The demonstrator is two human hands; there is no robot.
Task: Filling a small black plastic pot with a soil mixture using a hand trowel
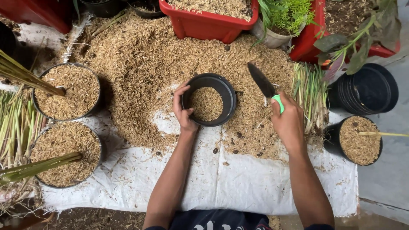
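Round black pot (230, 96) upright, partly filled with husks, black-bladed green-handled trowel (263, 84) beside it

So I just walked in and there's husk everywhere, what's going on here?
A person works over a white sheet heaped with rice husk. The left hand grips the rim of a small black pot, partly filled with husk. The right hand holds a green-handled trowel just beside it. Filled pots with stalks stand at the left.

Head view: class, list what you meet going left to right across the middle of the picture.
Husk-filled pot → left hand → black pot it holds → trowel → right hand → stalk bundle → stacked empty pots.
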